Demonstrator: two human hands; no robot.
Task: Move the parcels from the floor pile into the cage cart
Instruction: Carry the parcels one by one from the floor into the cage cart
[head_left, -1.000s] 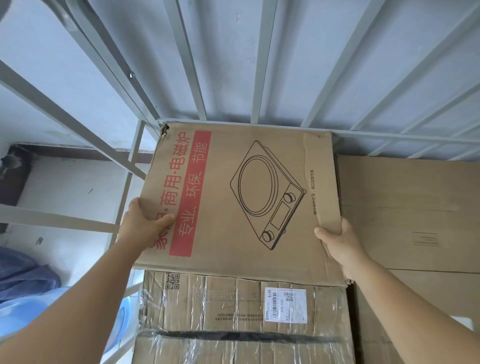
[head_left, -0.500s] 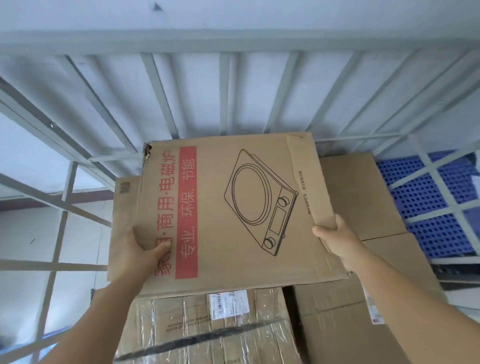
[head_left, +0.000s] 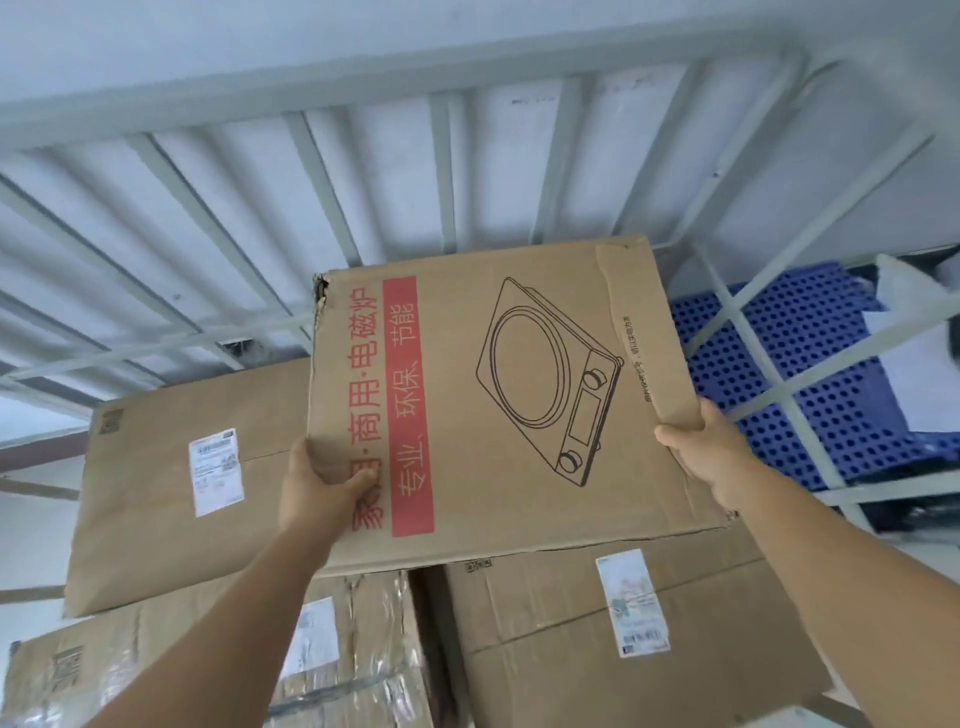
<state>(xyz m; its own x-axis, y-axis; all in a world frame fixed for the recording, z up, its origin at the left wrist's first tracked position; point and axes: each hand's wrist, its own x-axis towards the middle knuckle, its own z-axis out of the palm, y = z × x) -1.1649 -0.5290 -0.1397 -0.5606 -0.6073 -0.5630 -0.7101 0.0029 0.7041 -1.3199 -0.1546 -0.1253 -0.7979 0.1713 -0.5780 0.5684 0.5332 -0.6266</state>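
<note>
Cooker box (head_left: 498, 395) lifted higher, both hands gripping

A flat brown cardboard box (head_left: 519, 395) printed with a cooktop drawing and red band is tilted above stacked parcels (head_left: 597, 639) inside the grey cage cart (head_left: 363, 156).

Cage cart (head_left: 447, 171): grey steel bars enclose stacked cardboard parcels. A flat labelled carton (head_left: 171, 499) lies left of the hands, atop a film-wrapped box (head_left: 358, 654). A labelled carton (head_left: 597, 634) sits beneath the right hand.

Blue perforated pallet (head_left: 810, 374) (behind bars), right.
</note>
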